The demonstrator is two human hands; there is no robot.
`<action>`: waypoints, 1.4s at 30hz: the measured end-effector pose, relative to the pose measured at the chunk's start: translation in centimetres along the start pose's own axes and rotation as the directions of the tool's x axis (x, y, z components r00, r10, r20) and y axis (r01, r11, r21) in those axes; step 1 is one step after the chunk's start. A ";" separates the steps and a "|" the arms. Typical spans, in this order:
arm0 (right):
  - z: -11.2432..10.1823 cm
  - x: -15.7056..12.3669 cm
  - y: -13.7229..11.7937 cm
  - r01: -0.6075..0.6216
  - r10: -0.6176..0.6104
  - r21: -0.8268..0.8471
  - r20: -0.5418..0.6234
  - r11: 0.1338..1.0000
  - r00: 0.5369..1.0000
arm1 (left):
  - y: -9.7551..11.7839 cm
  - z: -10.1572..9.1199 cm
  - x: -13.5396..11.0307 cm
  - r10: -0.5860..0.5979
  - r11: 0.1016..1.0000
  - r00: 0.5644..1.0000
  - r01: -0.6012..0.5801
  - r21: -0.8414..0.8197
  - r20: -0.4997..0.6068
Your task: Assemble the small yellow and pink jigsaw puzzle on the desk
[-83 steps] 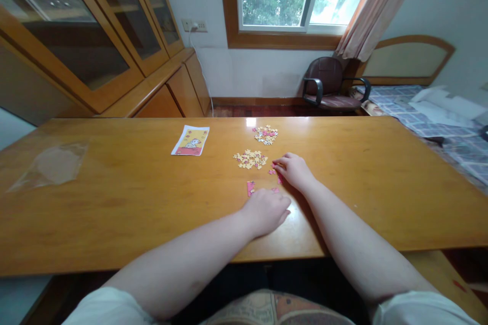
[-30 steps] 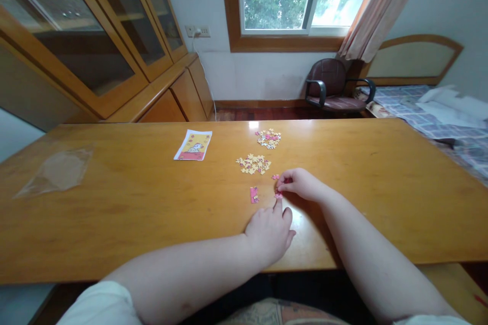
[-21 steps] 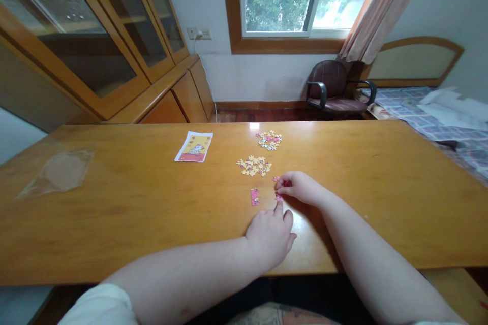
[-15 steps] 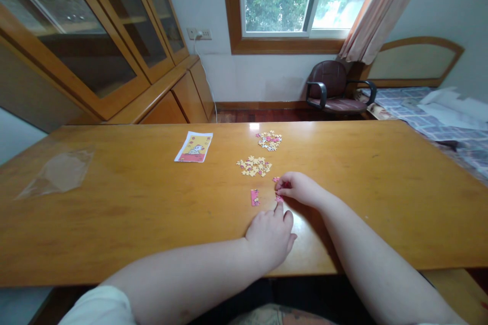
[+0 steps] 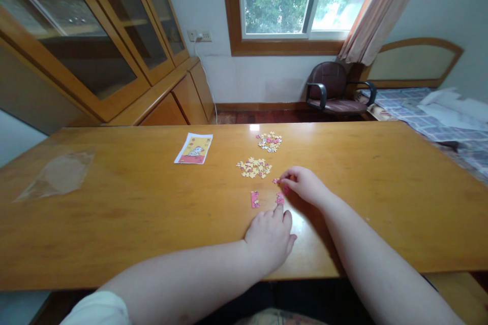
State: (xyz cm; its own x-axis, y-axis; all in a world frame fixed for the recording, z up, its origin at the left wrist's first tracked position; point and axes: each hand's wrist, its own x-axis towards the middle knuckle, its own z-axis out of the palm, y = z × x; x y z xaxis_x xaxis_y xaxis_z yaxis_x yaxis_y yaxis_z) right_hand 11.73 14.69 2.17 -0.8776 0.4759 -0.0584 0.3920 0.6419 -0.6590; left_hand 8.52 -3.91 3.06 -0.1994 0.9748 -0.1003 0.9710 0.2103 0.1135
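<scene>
My left hand rests on the table, its index finger stretched out onto a small cluster of pink puzzle pieces. The other fingers of this hand are loosely bent and grip nothing. Just beyond, my right hand has thumb and fingers brought together at a small pink puzzle piece; the fingertips partly hide the contact. Another pink piece lies under the right hand's fingers. To the left is a joined pink block of puzzle pieces.
Mostly yellow pieces form a loose pile, with a mixed pile farther back. A picture card of a white animal lies left of them. A clear plastic bag is at the far left of the wooden table.
My right hand has moved slightly away from me, off the pink cluster, to the separate pink piece. More of the cluster shows. My left hand has stayed almost still.
</scene>
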 end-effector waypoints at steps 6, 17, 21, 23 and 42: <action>0.8 0.5 0.4 0.076 -0.087 -0.170 -0.056 0.983 0.995 | 0.1 -0.1 0.0 -0.010 1.000 1.000 0.010 -0.003 -0.004; 1.2 0.7 0.5 0.090 -0.099 -0.156 -0.048 0.984 0.994 | 0.2 -0.4 0.1 -0.024 1.000 1.000 0.023 0.009 0.014; 1.1 0.6 0.3 0.079 -0.081 -0.086 -0.011 0.993 0.997 | 0.3 -0.5 0.1 -0.037 0.999 0.999 0.036 0.011 0.029; 0.8 0.5 0.2 0.082 -0.082 -0.039 0.001 0.996 0.997 | 0.4 -0.5 0.1 -0.038 0.999 0.999 0.038 0.011 0.038; 1.8 0.9 0.8 0.218 -0.234 -0.194 -0.061 0.956 0.970 | 0.4 -0.5 0.2 -0.035 0.999 0.998 0.035 -0.001 0.051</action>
State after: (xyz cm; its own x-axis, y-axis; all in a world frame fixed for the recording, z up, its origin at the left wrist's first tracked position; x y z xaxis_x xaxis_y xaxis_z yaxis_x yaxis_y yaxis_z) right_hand 10.80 14.55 0.23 -0.9262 0.3487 0.1435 0.2372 0.8346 -0.4972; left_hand 8.76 -3.60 3.56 -0.2266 0.9617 -0.1545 0.9632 0.2448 0.1112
